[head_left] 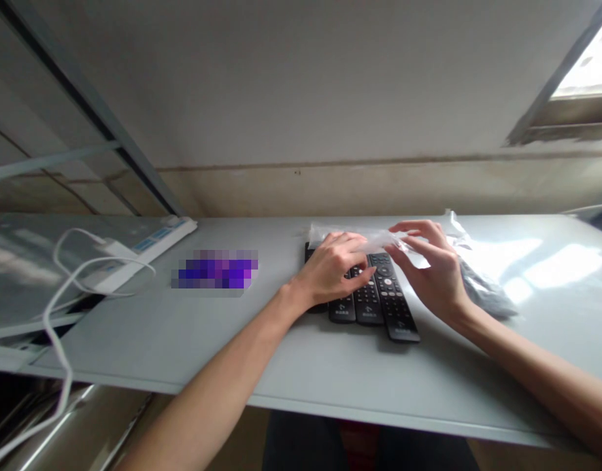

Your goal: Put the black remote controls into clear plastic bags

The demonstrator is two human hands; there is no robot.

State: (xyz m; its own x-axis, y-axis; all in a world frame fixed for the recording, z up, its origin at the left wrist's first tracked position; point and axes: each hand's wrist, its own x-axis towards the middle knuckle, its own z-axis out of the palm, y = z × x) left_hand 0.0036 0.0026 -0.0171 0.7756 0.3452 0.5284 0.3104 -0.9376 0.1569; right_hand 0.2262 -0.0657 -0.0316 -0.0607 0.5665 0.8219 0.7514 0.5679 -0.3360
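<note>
Several black remote controls (397,313) lie side by side on the grey table. A crumpled clear plastic bag (379,239) stretches across their far ends. Over the left remotes, my left hand (336,267) rests with its fingers laid along the bag and its thumb stretched out apart; its fingertips are partly hidden. My right hand (431,261) is at the bag's right end, thumb and fingers closed on the thin plastic. Right of the remotes, partly behind my right hand, lies another clear bag (487,288) with something dark inside.
A white power strip (144,252) with a plugged-in white cable (60,347) lies at the table's left side. A blurred purple item (217,269) is left of my hands. The wall (301,85) rises behind the table (193,353), whose front edge is close to my legs.
</note>
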